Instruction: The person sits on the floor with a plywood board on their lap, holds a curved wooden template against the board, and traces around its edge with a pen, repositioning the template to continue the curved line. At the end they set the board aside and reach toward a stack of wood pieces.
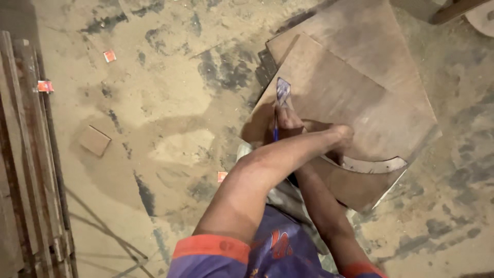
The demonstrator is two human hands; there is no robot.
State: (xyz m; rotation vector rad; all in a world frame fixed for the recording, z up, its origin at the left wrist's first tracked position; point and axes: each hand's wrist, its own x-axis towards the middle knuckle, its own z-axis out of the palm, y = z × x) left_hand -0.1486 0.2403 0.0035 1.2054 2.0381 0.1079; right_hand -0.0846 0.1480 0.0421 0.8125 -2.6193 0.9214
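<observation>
Down at the near edge, purple sleeves with orange cuffs framed the view, and two bare arms crossed as they reached out over the dusty floor; the left arm swept across on top, and the left hand came down flat-looking on the plywood sheet, though whether its fingers were spread or pressed together I could not tell, the wrist hid them; under it, the right hand was pinched round a blue pen, tip down on the board; a curved template strip, pale along its edge, lay on the sheet just beside the left hand, arcing toward the board's right corner. That sheet looked thin, stiff and fairly light, with rough sawn edges, so it would probably be best gripped at two opposite edges, since a thin panel may flex or splinter if lifted by one corner; it lay flat on the floor, overlapping a second board beyond it. Further left, a small square wood offcut sat alone in the dust, red scraps dotted the ground, and a stack of long battens ran along the left edge.
</observation>
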